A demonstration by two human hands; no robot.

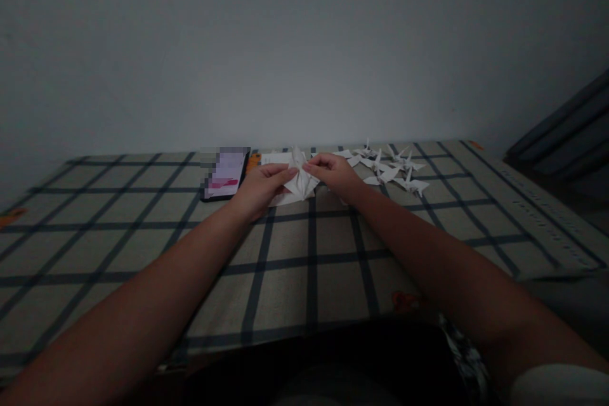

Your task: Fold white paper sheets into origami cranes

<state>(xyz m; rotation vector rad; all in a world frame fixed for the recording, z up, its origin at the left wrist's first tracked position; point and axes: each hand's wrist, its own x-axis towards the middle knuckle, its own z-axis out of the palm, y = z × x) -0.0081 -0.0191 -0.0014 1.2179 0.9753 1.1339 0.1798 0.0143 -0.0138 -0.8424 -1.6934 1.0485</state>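
A half-folded white paper figure (301, 183) is held just above a checked bedsheet (309, 254), close to the far wall. My left hand (263, 188) pinches its left side with fingers closed. My right hand (334, 173) pinches the upper right part, fingers also closed. A point of the paper sticks up between the two hands. More white paper (277, 158) lies flat under and behind the figure.
Several finished white paper cranes (387, 168) sit to the right of my hands. A phone (225, 174) with a lit screen lies to the left, near the wall. A dark object (566, 133) rises at the right edge.
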